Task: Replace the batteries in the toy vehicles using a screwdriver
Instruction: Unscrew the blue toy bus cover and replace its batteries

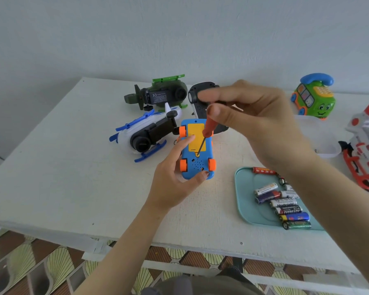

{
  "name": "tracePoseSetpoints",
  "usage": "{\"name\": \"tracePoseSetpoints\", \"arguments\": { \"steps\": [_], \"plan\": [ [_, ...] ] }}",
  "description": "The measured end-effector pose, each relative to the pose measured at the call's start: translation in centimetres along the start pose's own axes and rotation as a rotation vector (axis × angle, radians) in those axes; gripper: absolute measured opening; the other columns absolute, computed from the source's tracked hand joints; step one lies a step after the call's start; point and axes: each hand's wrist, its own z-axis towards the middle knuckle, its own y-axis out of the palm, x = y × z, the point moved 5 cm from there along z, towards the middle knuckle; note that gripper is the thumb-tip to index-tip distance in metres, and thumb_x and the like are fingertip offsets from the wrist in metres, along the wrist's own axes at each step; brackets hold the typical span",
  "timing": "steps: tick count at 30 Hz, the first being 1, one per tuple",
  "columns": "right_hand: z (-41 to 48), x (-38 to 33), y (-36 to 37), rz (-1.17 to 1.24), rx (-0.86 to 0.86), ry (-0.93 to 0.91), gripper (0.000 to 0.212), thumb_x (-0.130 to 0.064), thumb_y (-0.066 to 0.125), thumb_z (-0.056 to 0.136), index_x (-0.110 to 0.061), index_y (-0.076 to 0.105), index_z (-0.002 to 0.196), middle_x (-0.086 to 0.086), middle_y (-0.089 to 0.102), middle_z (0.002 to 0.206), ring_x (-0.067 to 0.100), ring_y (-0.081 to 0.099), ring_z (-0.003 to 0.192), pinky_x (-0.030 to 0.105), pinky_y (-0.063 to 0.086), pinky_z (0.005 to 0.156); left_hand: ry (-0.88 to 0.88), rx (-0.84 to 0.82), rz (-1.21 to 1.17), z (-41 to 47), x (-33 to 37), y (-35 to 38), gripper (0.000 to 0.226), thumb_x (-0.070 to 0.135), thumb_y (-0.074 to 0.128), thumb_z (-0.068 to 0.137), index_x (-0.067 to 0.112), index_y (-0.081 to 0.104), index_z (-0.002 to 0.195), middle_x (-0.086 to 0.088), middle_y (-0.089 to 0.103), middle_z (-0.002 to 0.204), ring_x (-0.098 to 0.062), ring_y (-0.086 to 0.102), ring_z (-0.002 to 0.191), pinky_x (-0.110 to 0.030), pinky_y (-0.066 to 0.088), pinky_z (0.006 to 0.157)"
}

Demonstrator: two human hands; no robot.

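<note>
A blue toy car (pixel 197 165) with orange wheels lies upside down in the middle of the white table, its yellow battery cover (pixel 195 133) facing up. My left hand (pixel 175 177) grips the car from the left and below, thumb on the cover. My right hand (pixel 249 116) pinches the orange handle of a screwdriver (pixel 207 128) from above. Its dark shaft slants down-left and the tip sits in the screw hole at the cover's near end.
A teal tray (pixel 247 201) with several loose batteries (pixel 285 205) lies right of the car. Behind stand a white-and-blue helicopter (pixel 145 133), a green helicopter (pixel 160 92) and a black-and-white toy (pixel 198 99). At far right are a green telephone car (pixel 313 96) and a red-and-white toy (pixel 364 145).
</note>
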Motion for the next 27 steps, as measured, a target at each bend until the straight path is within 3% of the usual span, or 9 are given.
{"name": "tracePoseSetpoints", "arguments": {
  "steps": [3, 5, 6, 9, 13, 17, 21, 24, 27],
  "plan": [
    [0.0, -0.5, 0.0, -0.327, 0.063, -0.141, 0.014, -0.014, 0.067, 0.086, -0.022, 0.071, 0.097, -0.015, 0.066, 0.081, 0.017, 0.063, 0.078, 0.031, 0.053, 0.075, 0.006, 0.004, 0.015, 0.0, 0.1, -0.1, 0.065, 0.043, 0.069, 0.077, 0.027, 0.041, 0.134, 0.016, 0.056, 0.117, 0.0, 0.061, 0.105, -0.014, 0.053, 0.077],
    [-0.2, -0.8, 0.0, -0.489, 0.073, -0.229, 0.018, -0.008, 0.056, 0.094, -0.014, 0.071, 0.101, 0.004, 0.069, 0.09, 0.01, 0.064, 0.088, 0.02, 0.049, 0.083, 0.0, 0.002, 0.014, 0.0, 0.1, 0.0, 0.065, 0.043, 0.069, 0.077, 0.029, 0.041, 0.134, 0.016, 0.056, 0.117, -0.001, 0.061, 0.105, -0.016, 0.054, 0.078],
    [-0.2, -0.7, -0.1, -0.468, 0.047, -0.22, 0.022, -0.003, 0.05, 0.095, -0.009, 0.069, 0.104, 0.012, 0.069, 0.092, 0.017, 0.066, 0.092, 0.025, 0.051, 0.086, 0.0, 0.004, 0.015, 0.0, 0.1, 0.0, 0.065, 0.043, 0.069, 0.077, 0.028, 0.041, 0.134, 0.016, 0.056, 0.117, -0.001, 0.061, 0.105, -0.016, 0.054, 0.078],
    [-0.2, -0.4, 0.1, -0.249, -0.069, -0.088, 0.028, 0.0, 0.045, 0.097, -0.009, 0.062, 0.116, 0.024, 0.067, 0.09, 0.04, 0.065, 0.075, 0.052, 0.053, 0.072, 0.001, 0.007, 0.022, 0.0, 0.0, 0.0, 0.065, 0.043, 0.07, 0.077, 0.027, 0.042, 0.134, 0.016, 0.057, 0.116, -0.002, 0.062, 0.104, -0.015, 0.053, 0.078],
    [-0.1, -0.8, 0.2, -0.139, -0.09, -0.058, 0.03, 0.001, 0.052, 0.092, -0.01, 0.057, 0.12, 0.014, 0.065, 0.092, 0.042, 0.061, 0.067, 0.049, 0.055, 0.068, 0.0, 0.007, 0.027, 0.0, 0.0, 0.0, 0.064, 0.043, 0.069, 0.077, 0.03, 0.041, 0.133, 0.016, 0.056, 0.116, -0.002, 0.061, 0.104, -0.014, 0.053, 0.078],
    [-0.5, -0.9, 0.4, -0.226, 0.0, -0.092, 0.026, -0.007, 0.067, 0.085, -0.013, 0.064, 0.11, 0.005, 0.053, 0.082, 0.024, 0.067, 0.062, 0.038, 0.058, 0.065, -0.003, 0.01, 0.041, 0.1, 0.2, 0.0, 0.061, 0.045, 0.068, 0.077, 0.038, 0.038, 0.13, 0.021, 0.054, 0.116, 0.001, 0.06, 0.105, -0.012, 0.052, 0.077],
    [-1.0, -1.3, 0.4, -0.59, 0.12, -0.277, 0.014, -0.017, 0.063, 0.091, -0.011, 0.073, 0.098, 0.008, 0.065, 0.083, -0.002, 0.059, 0.079, 0.018, 0.049, 0.07, -0.004, 0.005, 0.03, 0.0, 0.2, 0.0, 0.063, 0.043, 0.068, 0.077, 0.034, 0.039, 0.132, 0.02, 0.055, 0.117, 0.001, 0.06, 0.106, -0.012, 0.052, 0.077],
    [-1.2, -1.0, 0.1, -0.506, 0.051, -0.245, 0.025, -0.006, 0.046, 0.097, -0.002, 0.07, 0.106, 0.017, 0.068, 0.096, 0.015, 0.064, 0.103, 0.032, 0.054, 0.08, -0.005, 0.004, 0.019, 0.0, 0.2, 0.0, 0.064, 0.042, 0.069, 0.077, 0.029, 0.041, 0.133, 0.018, 0.056, 0.118, 0.001, 0.06, 0.107, -0.012, 0.052, 0.078],
    [-1.1, -0.5, 0.0, -0.168, -0.083, -0.057, 0.028, 0.0, 0.045, 0.097, -0.004, 0.062, 0.118, 0.03, 0.066, 0.092, 0.041, 0.063, 0.079, 0.041, 0.052, 0.076, -0.003, 0.004, 0.025, 0.0, 0.2, 0.0, 0.063, 0.042, 0.069, 0.077, 0.028, 0.041, 0.132, 0.018, 0.056, 0.117, 0.001, 0.06, 0.105, -0.011, 0.051, 0.078]
  ]
}}
